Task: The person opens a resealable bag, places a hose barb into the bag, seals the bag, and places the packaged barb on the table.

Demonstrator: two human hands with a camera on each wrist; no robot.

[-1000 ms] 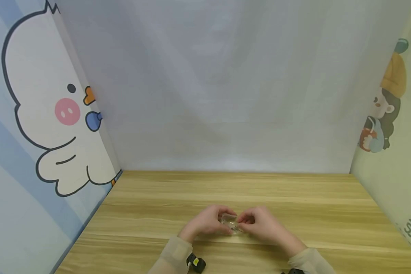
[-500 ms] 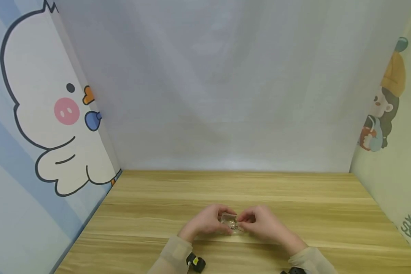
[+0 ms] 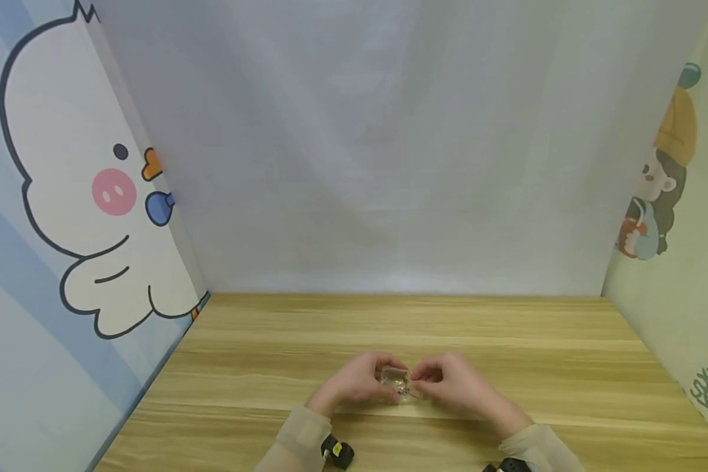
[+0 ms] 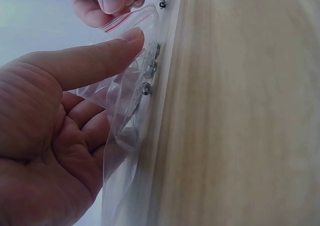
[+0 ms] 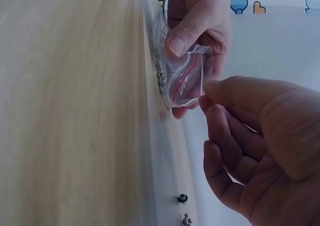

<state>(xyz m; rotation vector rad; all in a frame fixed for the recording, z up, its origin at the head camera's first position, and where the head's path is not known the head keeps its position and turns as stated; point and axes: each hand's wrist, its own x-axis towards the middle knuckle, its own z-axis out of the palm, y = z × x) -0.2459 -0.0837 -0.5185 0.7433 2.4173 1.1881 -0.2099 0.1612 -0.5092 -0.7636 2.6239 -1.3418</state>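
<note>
My left hand (image 3: 361,380) holds a small clear zip-lock bag (image 3: 394,377) low over the table, thumb on the near side and fingers behind. A red stripe (image 5: 186,77) runs along the bag's open mouth. Inside show several small shiny metal pieces (image 4: 146,89). Thumb and forefinger of my right hand (image 3: 451,387) pinch together at the edge of that mouth; whether they also hold something from inside I cannot tell. Outside the bag, below the right hand, two small metal pieces (image 5: 183,198) show close to the tabletop, and a thin line shows there in the head view.
The wood-grain table (image 3: 307,328) spreads around both hands. A pale grey backdrop (image 3: 389,164) closes it off behind. Printed side walls stand left, with a white cartoon bird (image 3: 65,144), and right. A black wrist camera (image 3: 337,452) sits by the left sleeve.
My right hand has shifted very slightly to the right. The thin line near its fingertips shows more beside the bag than before. The left hand and the bag stay in place.
</note>
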